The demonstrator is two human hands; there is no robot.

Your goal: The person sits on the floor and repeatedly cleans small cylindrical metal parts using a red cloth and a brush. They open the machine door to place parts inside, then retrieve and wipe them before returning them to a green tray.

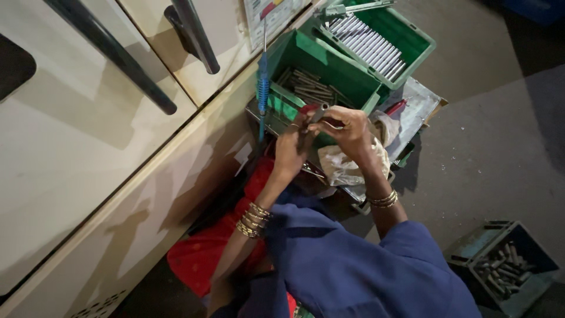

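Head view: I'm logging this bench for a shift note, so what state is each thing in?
Left hand: raised, fingers pinching a small part.
Right hand: raised, gripping the metal tool.
Near green bin: open, dark metal rods inside.
Far green bin: open, bright rods in a neat row.
Blue crate: open, loose metal pieces inside.
Cloth: crumpled under the hands.

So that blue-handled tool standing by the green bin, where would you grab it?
Take the blue-handled tool by its ribbed blue grip, coming from the open floor side, since the cream cabinet stands close on the other. It stands nearly upright against the green bin, thin metal shaft pointing up, so the thick handle probably gives the surest hold.
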